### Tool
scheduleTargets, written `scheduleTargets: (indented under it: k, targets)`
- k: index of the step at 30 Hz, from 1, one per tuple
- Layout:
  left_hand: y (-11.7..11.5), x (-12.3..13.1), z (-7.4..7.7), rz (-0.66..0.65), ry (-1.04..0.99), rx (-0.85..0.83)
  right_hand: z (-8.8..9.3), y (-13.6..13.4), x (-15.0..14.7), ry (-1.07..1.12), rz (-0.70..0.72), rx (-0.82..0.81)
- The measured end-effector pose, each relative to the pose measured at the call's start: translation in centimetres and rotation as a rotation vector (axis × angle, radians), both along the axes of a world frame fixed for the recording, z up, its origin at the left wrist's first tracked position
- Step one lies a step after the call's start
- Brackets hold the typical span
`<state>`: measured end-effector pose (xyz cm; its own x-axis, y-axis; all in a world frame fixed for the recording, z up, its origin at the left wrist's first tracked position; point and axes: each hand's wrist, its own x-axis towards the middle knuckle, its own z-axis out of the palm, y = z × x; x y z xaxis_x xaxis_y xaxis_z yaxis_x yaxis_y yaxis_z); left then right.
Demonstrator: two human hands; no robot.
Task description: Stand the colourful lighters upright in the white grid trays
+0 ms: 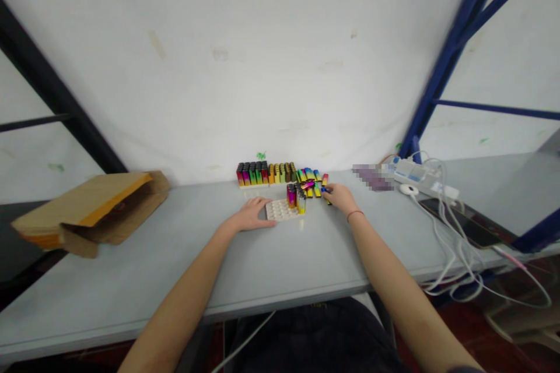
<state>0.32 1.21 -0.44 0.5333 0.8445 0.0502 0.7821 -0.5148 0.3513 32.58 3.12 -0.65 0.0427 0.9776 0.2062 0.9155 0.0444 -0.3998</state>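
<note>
My left hand [254,214] grips the left end of a white tray with rows of holes [280,210], its thumb along the near edge. A few upright lighters [292,196] with shiny purple, red and yellow bodies stand at the tray's right end. My right hand [341,197] is at the right side of a loose heap of lighters [310,175]. Its fingers are closed on a lighter [324,190] with a blue part showing; the rest is hidden by the hand. Behind the tray, upright lighters [252,173] stand in tight rows, dark-topped ones left and yellowish ones right.
An open cardboard box [87,207] lies at the left of the grey table [280,268]. To the right are a power strip [424,178], a white charger puck [408,190], tangled white cables [459,245] and a dark phone-like device [468,224]. A white wall rises behind.
</note>
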Motion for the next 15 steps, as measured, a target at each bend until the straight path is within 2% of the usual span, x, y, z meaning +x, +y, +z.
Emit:
scheduleTargets:
  k: [5, 8, 11, 15]
  targets:
    - [0.0, 0.0, 0.0, 0.004, 0.001, -0.003, 0.0, -0.1, 0.4, -0.071, -0.009, -0.074]
    - [-0.1, 0.0, 0.2, 0.008, 0.004, -0.007, 0.0, -0.1, 0.3, 0.004, -0.027, -0.003]
    - [-0.2, 0.1, 0.3, 0.012, 0.018, -0.009, 0.4, -0.1, -0.1, 0.320, -0.031, 0.070]
    - [-0.2, 0.1, 0.3, 0.005, 0.027, -0.011, 1.3, -0.5, -1.0, 0.811, 0.041, 0.017]
